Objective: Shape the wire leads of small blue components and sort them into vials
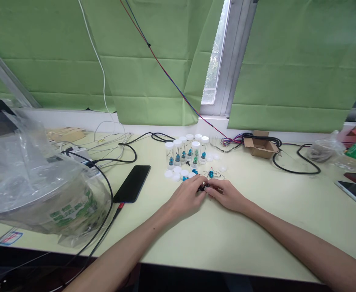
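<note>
- One small dark piece [201, 187] sits between the fingertips, low over the table [244, 239] and just on the near side of the cluster of vials.
- Both hands come together on it: the left hand [190, 193] closes its fingers from one side, and the right hand [226, 194] pinches from the other with thumb and forefinger.
- Fingers cover most of it, so its outline, and whether it is one part or several, is hard to make out from here.
- It looks light and probably stiff, more likely to be lost from the fingers than to weigh on them; a fingertip pinch at its edges seems the right hold, with little pressure in case it has thin parts.
- Just beyond the fingers lie a blue piece with thin wires [211, 174] and another blue piece [195, 172]; the wires look easy to bend or snag.
- White discs [177, 170] lie flat beside these, crowding the far side of the left hand.
- Behind them stand the clear vials with white caps [178, 152], upright and close-set; they look light enough to topple at a knock.
- Farther out, a black phone [132, 184] and a plastic bag [74, 211] take up the left, while a small open cardboard box [261, 147] stands near the wall among cables.
</note>
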`<state>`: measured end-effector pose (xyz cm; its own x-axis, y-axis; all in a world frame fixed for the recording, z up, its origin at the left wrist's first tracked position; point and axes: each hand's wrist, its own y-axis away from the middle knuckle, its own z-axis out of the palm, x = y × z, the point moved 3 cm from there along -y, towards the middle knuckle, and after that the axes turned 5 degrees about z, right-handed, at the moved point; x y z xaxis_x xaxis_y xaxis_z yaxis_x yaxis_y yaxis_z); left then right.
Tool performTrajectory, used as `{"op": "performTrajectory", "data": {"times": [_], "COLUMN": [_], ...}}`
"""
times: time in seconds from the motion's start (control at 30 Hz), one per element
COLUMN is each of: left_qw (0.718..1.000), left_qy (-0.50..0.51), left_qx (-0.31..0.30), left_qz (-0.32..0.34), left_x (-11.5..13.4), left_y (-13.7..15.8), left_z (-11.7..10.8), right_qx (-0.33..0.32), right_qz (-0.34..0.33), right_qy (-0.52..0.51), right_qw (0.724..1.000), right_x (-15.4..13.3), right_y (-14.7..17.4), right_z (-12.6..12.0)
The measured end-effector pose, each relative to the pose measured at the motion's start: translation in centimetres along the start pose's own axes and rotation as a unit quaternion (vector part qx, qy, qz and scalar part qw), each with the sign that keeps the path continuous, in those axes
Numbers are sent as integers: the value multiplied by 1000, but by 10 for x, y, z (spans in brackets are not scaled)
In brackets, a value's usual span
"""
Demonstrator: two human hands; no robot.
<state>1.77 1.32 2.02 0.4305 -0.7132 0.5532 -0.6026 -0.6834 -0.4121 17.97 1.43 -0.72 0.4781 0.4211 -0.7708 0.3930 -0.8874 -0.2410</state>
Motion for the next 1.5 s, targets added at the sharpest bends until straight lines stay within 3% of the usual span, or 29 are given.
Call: {"op": "performTrajectory", "data": {"times": [1.5], "left_qw": [1000], "left_qy": [-4], "left_qx": [0], "left_qz": [1], "left_x": [-1], "left_y": [1], "left_z": [0], "right_qx": [3], "right_qz": [-3], "right_qy": [18], "right_qw": [1000], "right_x": [1], "right_y": [-1], "right_z": [0]}}
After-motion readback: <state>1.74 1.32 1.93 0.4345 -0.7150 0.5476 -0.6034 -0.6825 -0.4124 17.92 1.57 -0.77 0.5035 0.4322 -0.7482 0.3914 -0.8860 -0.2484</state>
